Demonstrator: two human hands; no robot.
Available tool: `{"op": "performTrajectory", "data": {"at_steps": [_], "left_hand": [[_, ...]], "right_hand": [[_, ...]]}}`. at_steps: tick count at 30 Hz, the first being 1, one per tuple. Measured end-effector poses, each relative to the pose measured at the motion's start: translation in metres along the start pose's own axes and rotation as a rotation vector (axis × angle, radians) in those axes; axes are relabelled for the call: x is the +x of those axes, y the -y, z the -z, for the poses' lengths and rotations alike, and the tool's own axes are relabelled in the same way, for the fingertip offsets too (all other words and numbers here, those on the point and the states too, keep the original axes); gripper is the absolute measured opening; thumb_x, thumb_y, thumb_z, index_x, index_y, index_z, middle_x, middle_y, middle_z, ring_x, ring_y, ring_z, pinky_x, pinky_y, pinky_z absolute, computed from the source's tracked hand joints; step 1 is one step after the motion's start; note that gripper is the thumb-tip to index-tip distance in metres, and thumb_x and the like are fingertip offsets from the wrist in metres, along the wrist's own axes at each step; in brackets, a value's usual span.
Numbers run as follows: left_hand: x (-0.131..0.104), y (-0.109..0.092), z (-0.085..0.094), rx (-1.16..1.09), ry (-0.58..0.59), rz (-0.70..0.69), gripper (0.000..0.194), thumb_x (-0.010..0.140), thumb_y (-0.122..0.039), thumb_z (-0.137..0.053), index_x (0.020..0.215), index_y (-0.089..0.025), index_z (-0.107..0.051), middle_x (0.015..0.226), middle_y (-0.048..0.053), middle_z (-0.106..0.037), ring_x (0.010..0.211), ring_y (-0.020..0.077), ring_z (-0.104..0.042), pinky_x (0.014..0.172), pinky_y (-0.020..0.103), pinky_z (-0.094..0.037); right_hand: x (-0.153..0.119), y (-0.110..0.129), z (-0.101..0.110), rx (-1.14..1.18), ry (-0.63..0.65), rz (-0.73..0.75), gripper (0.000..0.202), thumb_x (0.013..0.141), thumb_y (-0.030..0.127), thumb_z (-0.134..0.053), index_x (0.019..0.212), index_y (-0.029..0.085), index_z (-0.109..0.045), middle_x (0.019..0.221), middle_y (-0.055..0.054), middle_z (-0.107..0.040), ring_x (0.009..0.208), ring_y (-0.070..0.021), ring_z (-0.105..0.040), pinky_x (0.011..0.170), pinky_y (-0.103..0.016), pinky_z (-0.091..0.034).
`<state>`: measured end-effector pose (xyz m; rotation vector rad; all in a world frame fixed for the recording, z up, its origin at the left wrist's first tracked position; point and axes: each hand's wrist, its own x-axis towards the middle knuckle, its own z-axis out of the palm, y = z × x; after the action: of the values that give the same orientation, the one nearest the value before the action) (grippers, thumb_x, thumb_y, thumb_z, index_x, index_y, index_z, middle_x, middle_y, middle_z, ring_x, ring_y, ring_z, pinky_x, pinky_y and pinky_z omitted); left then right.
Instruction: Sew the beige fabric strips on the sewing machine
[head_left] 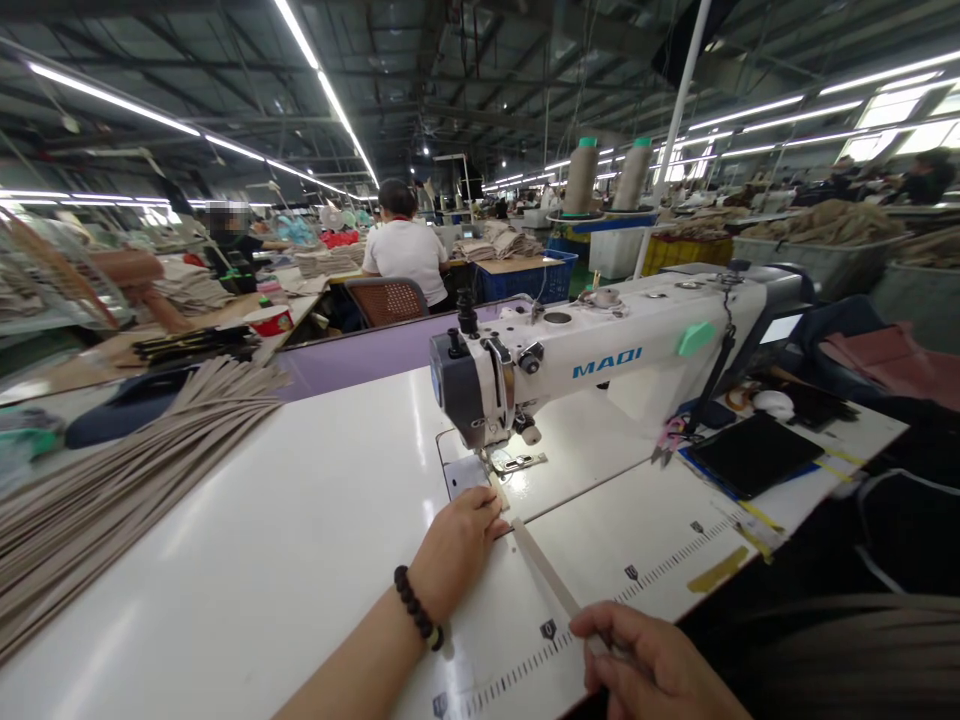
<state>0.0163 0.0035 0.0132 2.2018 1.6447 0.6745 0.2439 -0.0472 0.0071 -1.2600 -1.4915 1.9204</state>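
Note:
A white sewing machine (622, 340) stands over the white table, its lamp lighting the needle area. Just in front of the presser foot, my left hand (461, 540) lies with its fingers together, pressing on a small pale piece (500, 492); a dark beaded bracelet circles the wrist. A narrow grey-beige strip (544, 565) runs from near my left fingertips down to the front edge. There my right hand (637, 655) pinches the strip between thumb and fingers.
A bundle of long beige strips (142, 480) covers the table's left side. Pink scissors (670, 438) and a black tablet-like pad (754, 455) lie at the right. Two thread cones (581, 178) stand behind the machine. Beyond, a person in white (405, 258) sits facing away.

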Motion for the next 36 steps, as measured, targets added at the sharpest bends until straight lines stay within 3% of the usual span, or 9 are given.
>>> {"op": "performTrajectory", "data": {"at_steps": [6, 12, 20, 30, 36], "left_hand": [[0.001, 0.004, -0.001, 0.015, -0.084, 0.001, 0.015, 0.083, -0.013, -0.053, 0.093, -0.018, -0.063, 0.109, 0.009, -0.061, 0.100, 0.0239, -0.057, 0.091, 0.039, -0.048], [0.003, 0.012, -0.003, 0.122, -0.091, 0.004, 0.022, 0.085, -0.012, -0.049, 0.104, -0.013, -0.060, 0.115, 0.011, -0.061, 0.106, 0.0231, -0.057, 0.096, 0.039, -0.046], [0.001, 0.013, -0.005, 0.189, -0.111, -0.076, 0.022, 0.083, -0.009, -0.052, 0.104, -0.012, -0.060, 0.114, 0.013, -0.061, 0.106, 0.0254, -0.057, 0.097, 0.045, -0.046], [0.003, 0.009, -0.004, 0.226, -0.074, -0.016, 0.025, 0.079, -0.009, -0.059, 0.104, -0.014, -0.057, 0.114, 0.012, -0.057, 0.104, 0.0248, -0.056, 0.092, 0.042, -0.049], [0.003, 0.012, -0.004, 0.194, -0.082, 0.002, 0.026, 0.079, -0.007, -0.057, 0.104, -0.013, -0.058, 0.113, 0.013, -0.058, 0.105, 0.0248, -0.056, 0.092, 0.040, -0.049]], "right_hand": [[0.025, 0.022, -0.014, 0.071, 0.013, -0.045, 0.043, 0.068, 0.044, -0.049, 0.098, 0.013, -0.043, 0.078, -0.001, -0.053, 0.041, -0.0083, -0.055, 0.030, -0.015, -0.030], [0.045, 0.038, -0.020, 0.118, -0.012, -0.066, 0.044, 0.059, 0.042, -0.049, 0.092, 0.014, -0.044, 0.071, 0.002, -0.051, 0.041, -0.0106, -0.056, 0.028, -0.016, -0.031], [0.056, 0.042, -0.028, 0.138, -0.002, -0.075, 0.036, 0.064, 0.031, -0.044, 0.095, 0.012, -0.044, 0.072, 0.001, -0.052, 0.041, -0.0099, -0.057, 0.026, -0.014, -0.031], [0.067, 0.041, -0.029, 0.163, -0.031, -0.057, 0.031, 0.066, 0.027, -0.045, 0.094, 0.013, -0.045, 0.069, 0.003, -0.050, 0.040, -0.0106, -0.057, 0.026, -0.014, -0.033], [0.093, 0.043, -0.030, 0.125, -0.031, 0.011, 0.017, 0.078, 0.012, -0.037, 0.094, 0.014, -0.043, 0.068, 0.004, -0.051, 0.043, -0.0104, -0.058, 0.030, -0.015, -0.036]]}}
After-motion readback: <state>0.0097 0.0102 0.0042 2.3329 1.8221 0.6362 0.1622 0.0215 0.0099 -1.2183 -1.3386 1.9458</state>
